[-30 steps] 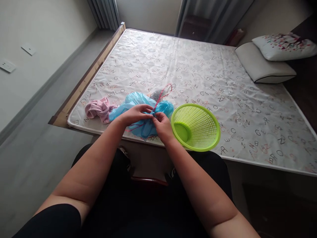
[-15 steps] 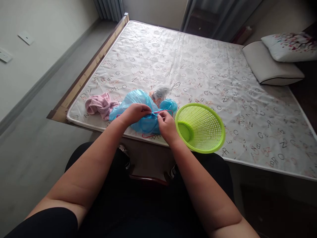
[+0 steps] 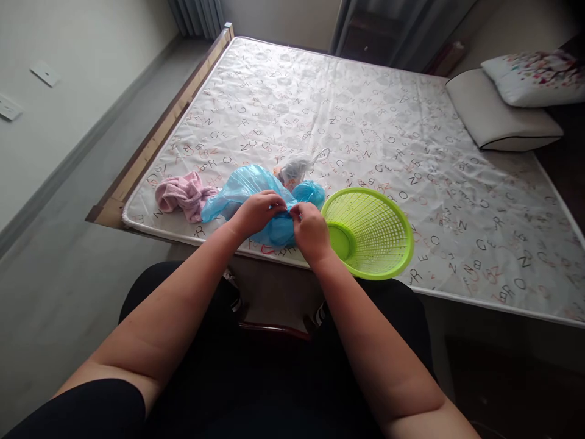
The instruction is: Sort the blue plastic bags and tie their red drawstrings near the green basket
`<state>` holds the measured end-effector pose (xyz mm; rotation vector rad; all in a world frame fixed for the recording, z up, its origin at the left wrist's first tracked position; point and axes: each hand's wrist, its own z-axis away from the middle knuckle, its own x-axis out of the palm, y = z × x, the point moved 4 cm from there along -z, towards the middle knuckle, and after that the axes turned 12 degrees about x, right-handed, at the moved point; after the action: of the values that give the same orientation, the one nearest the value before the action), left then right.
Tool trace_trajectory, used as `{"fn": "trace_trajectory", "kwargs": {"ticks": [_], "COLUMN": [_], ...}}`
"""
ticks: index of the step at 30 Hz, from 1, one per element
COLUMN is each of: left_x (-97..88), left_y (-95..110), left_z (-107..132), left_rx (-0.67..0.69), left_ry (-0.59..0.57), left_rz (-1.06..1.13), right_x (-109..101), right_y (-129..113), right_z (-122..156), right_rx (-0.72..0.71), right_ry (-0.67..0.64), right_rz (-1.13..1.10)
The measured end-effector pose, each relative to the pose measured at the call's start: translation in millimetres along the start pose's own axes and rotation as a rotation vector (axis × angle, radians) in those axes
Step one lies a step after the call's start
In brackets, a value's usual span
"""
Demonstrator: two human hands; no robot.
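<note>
A crumpled blue plastic bag point(image 3: 247, 186) lies near the front edge of the mattress point(image 3: 365, 122). My left hand point(image 3: 258, 213) and my right hand point(image 3: 311, 231) meet over the bag, both with fingers pinched closed on its gathered plastic and a thin red string that barely shows. A green plastic basket point(image 3: 370, 231) lies tipped on its side just right of my right hand. A small clear bag point(image 3: 297, 166) sits right behind the blue one.
A pink cloth point(image 3: 183, 194) lies left of the blue bag at the mattress corner. Two pillows point(image 3: 503, 119) sit at the far right. A wooden bed frame point(image 3: 159, 146) runs along the left side, with grey floor beyond.
The red string loop that stood up behind the bag a second ago has been pulled down and now hardly shows. My hands have drawn closer together on the bag.
</note>
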<state>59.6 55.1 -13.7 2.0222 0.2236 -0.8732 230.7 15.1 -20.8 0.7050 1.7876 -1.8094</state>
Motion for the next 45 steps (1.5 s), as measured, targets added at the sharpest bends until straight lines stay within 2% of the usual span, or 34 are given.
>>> {"fn": "trace_trajectory", "kwargs": {"ticks": [3,7,10,13,17,21,25,29,34,38,45], "left_x": [-15.4,-58.0,-73.0,-64.0,-35.5,-13.6,-7.3,-5.9,-6.9,-16.5,-34.6], "left_y": [-3.4,-25.5,-37.4,-31.2,-15.2,-17.3,-18.6,-5.9,-3.2,-14.5,-37.9], "left_z": [-1.2,5.7,12.0,12.3,6.6,3.3,2.9,1.7,0.5,0.7,5.8], "left_rx": [-0.025,-0.191,-0.296,-0.246,-0.098,-0.097,-0.128,-0.118,-0.151,-0.248,-0.474], "left_ry": [0.033,0.205,0.184,0.132,0.104,0.001,-0.007,0.018,0.023,0.175,0.68], "left_rz": [-0.066,-0.184,-0.175,-0.16,-0.068,-0.099,-0.071,0.07,0.152,0.288,0.576], "right_x": [-7.4,-28.7,-39.4,-40.0,-35.2,-30.6,-27.9,-21.4,-14.9,-21.5,-30.3], "right_y": [3.3,19.7,27.8,26.0,17.7,14.6,10.1,3.1,5.1,9.9,15.2], "right_z": [-2.5,-11.0,-15.3,-15.0,-12.7,-11.7,-7.5,-3.6,-7.1,-11.0,-11.0], "right_rx": [0.019,0.069,0.027,-0.026,-0.043,0.012,-0.009,-0.085,-0.072,-0.031,0.109], "right_ry": [0.043,0.182,0.258,0.284,0.252,0.157,0.142,0.081,0.039,0.132,0.229], "right_rz": [0.031,0.008,-0.022,-0.028,-0.078,-0.166,-0.178,-0.161,-0.07,-0.148,-0.288]}}
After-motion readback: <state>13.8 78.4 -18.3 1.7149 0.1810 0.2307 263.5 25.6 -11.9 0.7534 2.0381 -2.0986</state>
